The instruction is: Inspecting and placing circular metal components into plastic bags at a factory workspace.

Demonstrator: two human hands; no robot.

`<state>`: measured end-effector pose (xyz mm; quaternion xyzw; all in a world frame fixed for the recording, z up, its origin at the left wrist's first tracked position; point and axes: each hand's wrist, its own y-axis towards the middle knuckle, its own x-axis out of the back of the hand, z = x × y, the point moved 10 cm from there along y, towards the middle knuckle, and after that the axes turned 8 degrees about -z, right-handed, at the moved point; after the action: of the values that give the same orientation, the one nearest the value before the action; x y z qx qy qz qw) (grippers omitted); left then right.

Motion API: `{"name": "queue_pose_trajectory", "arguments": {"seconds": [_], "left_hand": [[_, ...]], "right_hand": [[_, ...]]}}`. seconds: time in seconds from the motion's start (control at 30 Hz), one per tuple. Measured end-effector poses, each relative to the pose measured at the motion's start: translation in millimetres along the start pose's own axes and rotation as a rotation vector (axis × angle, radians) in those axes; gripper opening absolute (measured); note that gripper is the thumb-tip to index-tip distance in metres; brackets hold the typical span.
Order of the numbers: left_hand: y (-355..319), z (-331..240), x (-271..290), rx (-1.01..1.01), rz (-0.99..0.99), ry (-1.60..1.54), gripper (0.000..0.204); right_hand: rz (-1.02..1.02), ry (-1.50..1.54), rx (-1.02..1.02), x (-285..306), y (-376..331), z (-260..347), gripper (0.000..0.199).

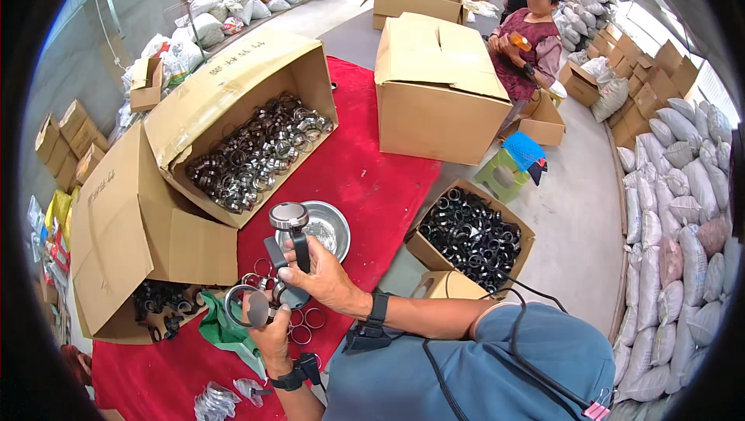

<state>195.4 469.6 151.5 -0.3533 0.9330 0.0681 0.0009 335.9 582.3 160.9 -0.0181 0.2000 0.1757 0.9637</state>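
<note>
Straps (289,379), black, circle both wrists. The left hand (272,337) has its grip closed on a wide metal ring (230,306) held over the red-covered counter (372,211). Beside it, the right hand (327,273) has its grip wrapped round a black handle (301,252) with a round silver head (289,216). Small rings (308,335) lie below the hands, near a green bag (225,328); just beyond stands a metal bowl (345,236). To the right, an open carton (431,256) is full of black rings (473,231). Farther along the counter, a tilted carton (233,72) is filled with shiny clamps (256,157). Past a large carton (434,114), another person (539,68) holds an orange object (520,41) too small to identify, and pale sacks (208,31) lie heaped toward the back.
</note>
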Motion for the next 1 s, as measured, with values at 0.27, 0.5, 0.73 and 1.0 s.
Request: {"name": "queue_pose_trajectory", "arguments": {"seconds": [0.27,0.5,0.73,1.0], "left_hand": [[-11,8,1,0.094,-0.019,0.018,0.033],[-37,45,-4,0.288,-0.002,0.048,0.040],[-73,82,-32,0.385,-0.030,0.077,0.041],[-84,93,-36,0.405,-0.021,0.066,0.055]], "right_hand": [[0.039,-0.034,-0.048,6,2,-13,0.054],[0.107,-0.333,-0.100,27,3,-24,0.032],[0.254,-0.124,-0.459,56,-16,-80,0.059],[0.386,-0.269,-0.514,52,-28,-103,0.061]]}}
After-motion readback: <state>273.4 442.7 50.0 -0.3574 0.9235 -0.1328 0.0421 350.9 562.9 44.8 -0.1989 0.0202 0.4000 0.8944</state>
